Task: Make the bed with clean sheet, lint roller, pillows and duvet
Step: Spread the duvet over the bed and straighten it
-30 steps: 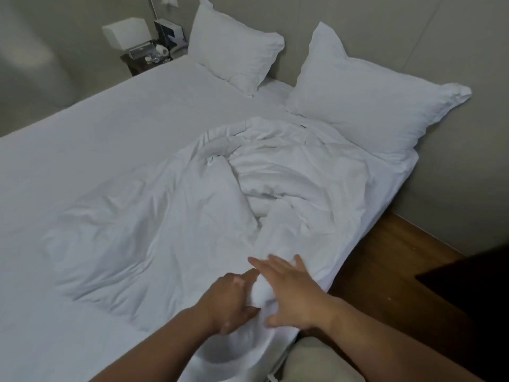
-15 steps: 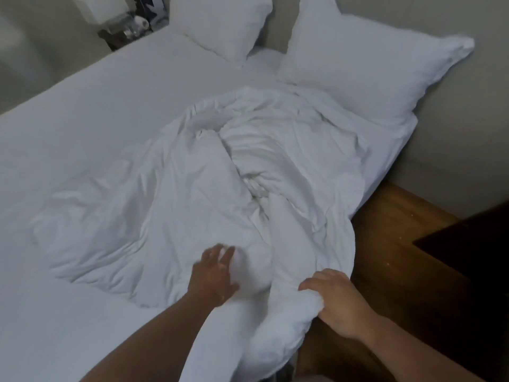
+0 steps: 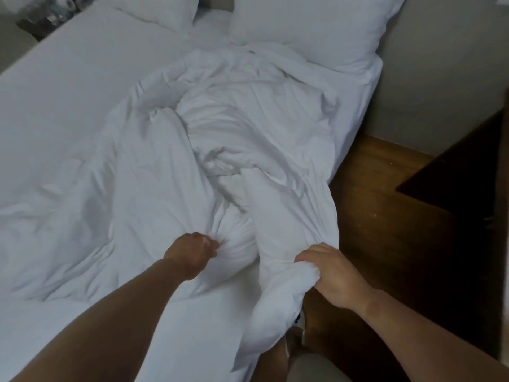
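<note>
A white duvet (image 3: 170, 166) lies crumpled on the right half of the bed, over a smooth white sheet (image 3: 68, 86). My left hand (image 3: 190, 253) grips a bunched fold of the duvet near the bed's near edge. My right hand (image 3: 330, 271) grips the duvet's edge where it hangs off the right side of the mattress. Two white pillows lean at the head of the bed, one pillow (image 3: 311, 26) on the right and another pillow (image 3: 162, 9) to its left, both partly cut off by the top of the view.
A wooden floor (image 3: 385, 221) runs along the bed's right side, with a dark piece of furniture (image 3: 462, 172) at the far right. A grey wall (image 3: 446, 64) stands behind the pillows. A bedside table (image 3: 46, 15) with small items shows at the top left.
My hands have moved apart. The right hand went from lying flat on the duvet to gripping its edge off the bed's side, and the left hand has closed on a fold. The view tilted downward.
</note>
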`<state>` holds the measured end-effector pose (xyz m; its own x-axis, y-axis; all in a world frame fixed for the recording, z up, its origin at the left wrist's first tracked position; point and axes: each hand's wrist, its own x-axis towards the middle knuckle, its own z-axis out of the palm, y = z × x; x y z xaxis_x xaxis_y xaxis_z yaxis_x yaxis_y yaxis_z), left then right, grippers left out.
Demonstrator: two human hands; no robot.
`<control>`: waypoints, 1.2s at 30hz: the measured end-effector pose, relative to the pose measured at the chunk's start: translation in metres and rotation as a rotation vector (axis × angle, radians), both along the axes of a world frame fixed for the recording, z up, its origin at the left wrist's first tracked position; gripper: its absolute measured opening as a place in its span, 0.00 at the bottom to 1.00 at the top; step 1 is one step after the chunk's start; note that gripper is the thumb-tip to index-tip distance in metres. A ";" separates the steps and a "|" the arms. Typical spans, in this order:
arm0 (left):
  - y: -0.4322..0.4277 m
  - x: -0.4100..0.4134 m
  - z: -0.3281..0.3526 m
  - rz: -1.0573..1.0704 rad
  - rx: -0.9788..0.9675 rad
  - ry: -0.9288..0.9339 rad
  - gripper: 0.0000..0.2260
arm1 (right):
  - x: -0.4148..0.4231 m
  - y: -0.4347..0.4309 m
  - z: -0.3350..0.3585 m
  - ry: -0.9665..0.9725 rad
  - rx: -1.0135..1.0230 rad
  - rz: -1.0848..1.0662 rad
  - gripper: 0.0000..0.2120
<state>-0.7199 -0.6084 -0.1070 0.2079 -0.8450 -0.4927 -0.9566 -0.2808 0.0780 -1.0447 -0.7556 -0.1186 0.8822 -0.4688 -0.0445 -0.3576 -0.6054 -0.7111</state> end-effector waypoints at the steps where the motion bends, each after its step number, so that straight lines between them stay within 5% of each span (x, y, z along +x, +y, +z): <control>1: 0.014 0.006 0.014 -0.026 0.013 0.007 0.12 | 0.001 0.008 0.006 -0.006 -0.001 0.001 0.10; 6: 0.131 0.082 0.101 -0.058 0.094 -0.096 0.13 | 0.000 0.072 0.029 -0.061 -0.038 0.001 0.10; 13: 0.321 0.171 0.185 0.011 0.253 -0.662 0.07 | -0.007 0.232 0.038 -0.101 -0.034 -0.048 0.08; 16: 0.350 0.164 0.173 0.111 0.251 -0.818 0.14 | -0.017 0.284 0.031 -0.113 0.007 -0.141 0.15; 21: 0.306 0.063 0.082 0.036 0.021 -0.186 0.34 | -0.021 0.332 0.016 0.108 -0.042 -0.201 0.17; 24: 0.295 -0.002 0.021 -0.010 0.187 -0.264 0.49 | -0.025 0.334 0.004 0.272 -0.047 -0.198 0.10; 27: 0.308 -0.026 -0.013 -0.056 0.272 -0.421 0.37 | -0.038 0.342 -0.003 0.492 -0.092 -0.039 0.21; 30: 0.323 -0.016 -0.017 -0.118 0.163 -0.357 0.23 | -0.045 0.359 -0.025 0.561 -0.003 0.074 0.30; 36: 0.353 0.072 0.019 -0.252 -0.518 -0.216 0.16 | -0.018 0.386 -0.025 0.630 0.466 0.190 0.34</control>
